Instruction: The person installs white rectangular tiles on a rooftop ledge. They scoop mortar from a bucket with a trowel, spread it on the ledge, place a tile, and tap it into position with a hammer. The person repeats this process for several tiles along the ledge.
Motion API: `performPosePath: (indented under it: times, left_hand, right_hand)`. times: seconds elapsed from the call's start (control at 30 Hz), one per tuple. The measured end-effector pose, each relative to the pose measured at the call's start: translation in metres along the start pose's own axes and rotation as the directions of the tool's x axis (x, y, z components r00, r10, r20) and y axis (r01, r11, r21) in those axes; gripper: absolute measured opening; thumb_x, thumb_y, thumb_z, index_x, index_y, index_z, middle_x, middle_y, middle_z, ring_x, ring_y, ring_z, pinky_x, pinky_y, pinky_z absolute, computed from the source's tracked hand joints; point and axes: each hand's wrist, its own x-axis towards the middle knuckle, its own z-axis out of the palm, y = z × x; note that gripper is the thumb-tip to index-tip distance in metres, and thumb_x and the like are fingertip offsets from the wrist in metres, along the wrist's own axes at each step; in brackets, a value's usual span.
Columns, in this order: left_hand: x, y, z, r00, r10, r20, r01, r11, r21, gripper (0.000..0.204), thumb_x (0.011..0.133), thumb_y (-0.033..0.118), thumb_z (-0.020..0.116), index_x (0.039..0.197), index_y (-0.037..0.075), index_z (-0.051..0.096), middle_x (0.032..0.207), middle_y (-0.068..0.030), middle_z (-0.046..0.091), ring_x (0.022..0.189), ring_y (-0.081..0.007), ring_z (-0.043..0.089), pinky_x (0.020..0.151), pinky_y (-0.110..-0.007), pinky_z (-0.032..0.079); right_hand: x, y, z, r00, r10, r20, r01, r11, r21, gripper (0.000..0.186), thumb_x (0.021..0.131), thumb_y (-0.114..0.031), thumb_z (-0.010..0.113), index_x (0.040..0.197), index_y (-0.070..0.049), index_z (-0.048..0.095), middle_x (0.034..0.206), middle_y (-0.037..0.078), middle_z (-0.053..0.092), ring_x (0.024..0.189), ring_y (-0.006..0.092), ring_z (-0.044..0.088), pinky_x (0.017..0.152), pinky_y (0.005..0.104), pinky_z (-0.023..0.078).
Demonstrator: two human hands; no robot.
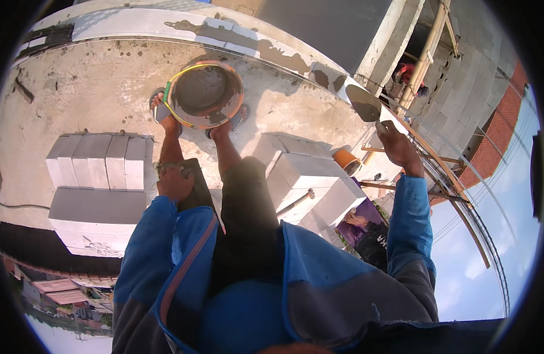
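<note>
My right hand [400, 150] grips the handle of a trowel [364, 103], held out to the right with its flat blade up near a pale wall strip. An orange bucket [202, 89] of wet grey mortar, with a yellow handle, stands at my sandalled feet. My left hand [175, 183] is low at my left leg with its fingers curled; I cannot make out what, if anything, they hold. Stacks of white blocks [95, 159] lie to my left, and more blocks [307, 174] to my right.
A mortar-smeared block course [130, 23] runs along the top. A smaller orange bucket [346, 158] sits right of the blocks. A person in purple [363, 227] is close at lower right; another in red [409, 74] is beyond bamboo scaffolding [419, 76]. Poles and open sky lie right.
</note>
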Motion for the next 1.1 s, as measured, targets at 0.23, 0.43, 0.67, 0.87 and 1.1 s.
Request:
performPosePath:
  times: [0.23, 0.43, 0.67, 0.87, 1.1]
  left_hand:
    - [0.017, -0.034, -0.008, 0.995, 0.079, -0.057, -0.075, 0.995, 0.061, 0.058, 0.094, 0.046, 0.072, 0.138, 0.01, 0.071, 0.152, -0.0188, 0.061, 0.149, -0.0475, 0.049, 0.117, -0.059, 0.049]
    - [0.02, -0.042, -0.016, 0.995, 0.095, -0.042, -0.09, 0.989, 0.118, 0.057, 0.093, 0.046, 0.073, 0.138, 0.009, 0.072, 0.153, -0.0168, 0.06, 0.148, -0.0457, 0.05, 0.117, -0.057, 0.049]
    - [0.019, -0.039, -0.006, 0.988, 0.138, -0.063, -0.12, 0.965, 0.232, 0.054, 0.094, 0.046, 0.07, 0.134, 0.011, 0.074, 0.148, -0.0212, 0.062, 0.143, -0.0512, 0.053, 0.111, -0.058, 0.054]
    - [0.022, -0.001, 0.0, 0.997, 0.07, -0.02, -0.061, 0.952, 0.299, 0.058, 0.093, 0.047, 0.071, 0.138, 0.011, 0.073, 0.153, -0.0219, 0.059, 0.145, -0.049, 0.052, 0.115, -0.056, 0.052]
    - [0.02, 0.035, 0.027, 1.0, -0.003, -0.02, 0.011, 0.92, 0.393, 0.06, 0.093, 0.049, 0.071, 0.141, 0.012, 0.072, 0.156, -0.0197, 0.057, 0.149, -0.047, 0.049, 0.118, -0.056, 0.049]
  right_hand:
    - [0.145, -0.212, 0.208, 0.989, -0.061, 0.135, 0.003, 0.92, 0.393, 0.035, 0.108, -0.028, 0.056, 0.135, -0.006, 0.053, 0.104, 0.033, 0.074, 0.103, 0.052, 0.072, 0.092, 0.0603, 0.055]
    - [0.325, -0.321, 0.331, 0.998, 0.021, 0.056, -0.031, 0.983, 0.182, 0.045, 0.103, -0.027, 0.059, 0.143, -0.005, 0.058, 0.121, 0.029, 0.072, 0.11, 0.0487, 0.075, 0.095, 0.0565, 0.061]
    - [0.297, -0.45, 0.359, 0.991, 0.123, 0.053, -0.134, 0.888, 0.439, 0.035, 0.1, -0.02, 0.061, 0.124, 0.005, 0.065, 0.115, 0.031, 0.073, 0.105, 0.0413, 0.078, 0.082, 0.0505, 0.065]
    - [0.304, -0.44, 0.352, 0.989, 0.061, 0.134, -0.134, 0.746, 0.652, 0.05, 0.1, -0.025, 0.063, 0.138, 0.007, 0.053, 0.12, 0.035, 0.072, 0.106, 0.0437, 0.078, 0.08, 0.0479, 0.066]
    - [0.279, -0.357, 0.407, 0.984, -0.097, -0.149, 0.167, 0.218, 0.962, 0.057, 0.098, -0.024, 0.069, 0.152, -0.014, 0.054, 0.123, 0.041, 0.069, 0.12, 0.0437, 0.073, 0.1, 0.0529, 0.056]
